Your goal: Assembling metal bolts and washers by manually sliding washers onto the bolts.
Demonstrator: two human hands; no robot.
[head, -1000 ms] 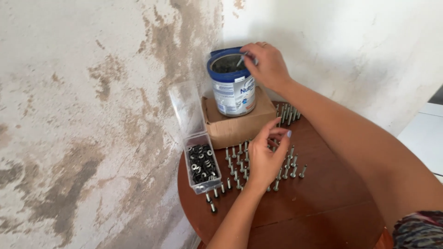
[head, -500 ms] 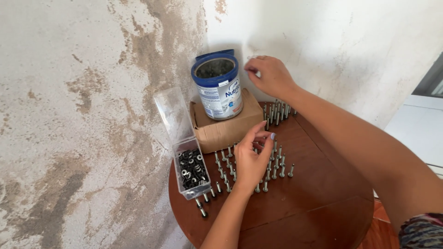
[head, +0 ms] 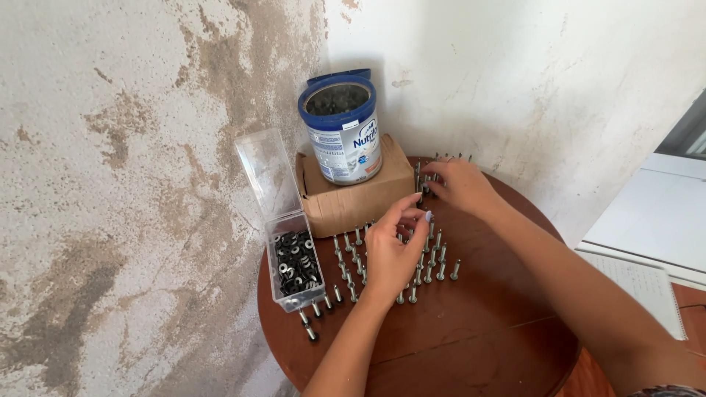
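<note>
Our left hand (head: 390, 254) rests curled over the standing bolts (head: 434, 265) in the middle of the round brown tabletop (head: 471, 331), fingers pinched at one. Our right hand (head: 460, 184) reaches into more bolts by the cardboard box (head: 353, 198); we cannot tell its grip. Stained walls stand behind.

Grey metal bolts (head: 434, 266) stand upright in neat rows on the round brown table (head: 478, 331). A second, tighter cluster of bolts (head: 425, 176) stands by the cardboard box.
</note>
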